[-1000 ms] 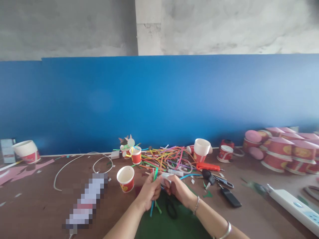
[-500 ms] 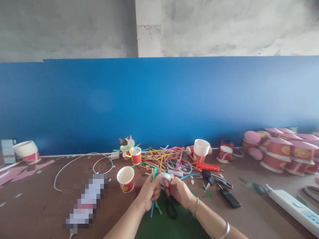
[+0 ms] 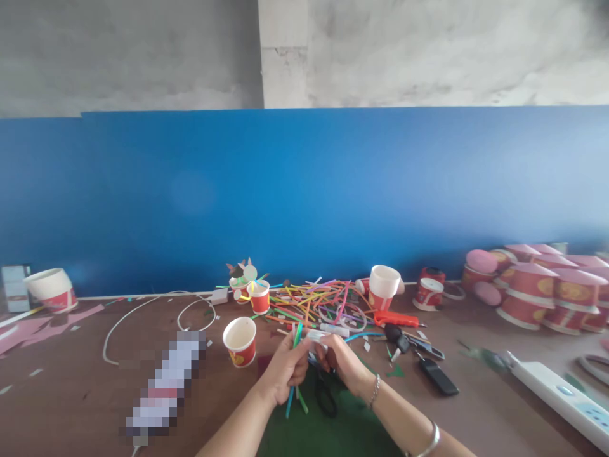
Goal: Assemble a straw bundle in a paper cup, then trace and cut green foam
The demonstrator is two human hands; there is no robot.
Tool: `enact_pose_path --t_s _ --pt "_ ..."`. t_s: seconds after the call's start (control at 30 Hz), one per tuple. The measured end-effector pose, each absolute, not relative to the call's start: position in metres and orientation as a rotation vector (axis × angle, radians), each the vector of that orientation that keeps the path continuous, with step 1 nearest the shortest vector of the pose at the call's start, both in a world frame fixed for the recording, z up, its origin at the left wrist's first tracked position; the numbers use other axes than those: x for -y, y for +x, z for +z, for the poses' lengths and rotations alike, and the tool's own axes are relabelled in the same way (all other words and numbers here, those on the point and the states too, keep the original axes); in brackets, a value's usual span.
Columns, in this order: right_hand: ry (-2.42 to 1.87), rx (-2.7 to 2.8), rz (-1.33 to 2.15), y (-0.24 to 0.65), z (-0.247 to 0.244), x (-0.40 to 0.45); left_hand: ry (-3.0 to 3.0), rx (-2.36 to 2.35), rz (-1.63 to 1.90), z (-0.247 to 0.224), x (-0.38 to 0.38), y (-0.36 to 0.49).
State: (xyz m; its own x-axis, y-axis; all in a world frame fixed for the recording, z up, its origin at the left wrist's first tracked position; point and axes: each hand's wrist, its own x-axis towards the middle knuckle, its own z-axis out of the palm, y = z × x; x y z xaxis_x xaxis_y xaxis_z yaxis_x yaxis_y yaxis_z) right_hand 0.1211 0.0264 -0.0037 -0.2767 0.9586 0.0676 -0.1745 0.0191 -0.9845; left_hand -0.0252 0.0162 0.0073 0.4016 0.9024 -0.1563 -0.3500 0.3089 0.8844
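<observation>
My left hand (image 3: 285, 368) is closed around a few thin green and blue straws (image 3: 297, 334), whose lower ends stick out below the fist. Close beside it, my right hand (image 3: 345, 363) grips a white roll that looks like tape (image 3: 316, 339), held up against the left thumb. Fingers cover much of this roll. Beneath the hands, scissors with black handles (image 3: 326, 397) lie on dark green paper (image 3: 342, 431), their blades mostly hidden. Left of the hands stands a red and white paper cup (image 3: 240, 343), its mouth tilted toward me.
Behind the hands spreads a pile of coloured straws (image 3: 309, 301). An orange-handled tool (image 3: 397, 319), keys (image 3: 397, 338) and a black fob (image 3: 438, 376) lie to the right. A white power strip (image 3: 561, 393) and stacked cups (image 3: 528, 285) stand farther right. Blue panel (image 3: 304, 197) backs the table.
The white roll has turned from showing its round face to a flatter, edge-on view between my hands. My left hand still holds the straws in nearly the same place.
</observation>
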Motion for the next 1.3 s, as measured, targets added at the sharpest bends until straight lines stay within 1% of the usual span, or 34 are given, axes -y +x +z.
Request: enact_pose_path --t_s 0.3,0.4,0.67,0.93,1.3 --pt "-0.658 1.084 1.865 0.121 0.01 -0.024 0.824 -0.689 0.964 0.011 -0.015 -0.025" --pt "-0.688 1.065 1.864 0.121 0.012 -0.024 0.808 -0.67 0.957 0.013 -0.015 -0.026" --pt "-0.815 1.152 1.682 0.12 0.007 -0.025 0.873 -0.73 0.955 0.012 -0.015 -0.025" --pt "-0.726 1.101 1.803 0.122 0.009 -0.026 0.879 -0.681 0.938 0.012 -0.015 -0.024" --pt "-0.692 1.054 1.885 0.125 0.01 -0.026 0.808 -0.65 0.938 0.009 -0.014 -0.023"
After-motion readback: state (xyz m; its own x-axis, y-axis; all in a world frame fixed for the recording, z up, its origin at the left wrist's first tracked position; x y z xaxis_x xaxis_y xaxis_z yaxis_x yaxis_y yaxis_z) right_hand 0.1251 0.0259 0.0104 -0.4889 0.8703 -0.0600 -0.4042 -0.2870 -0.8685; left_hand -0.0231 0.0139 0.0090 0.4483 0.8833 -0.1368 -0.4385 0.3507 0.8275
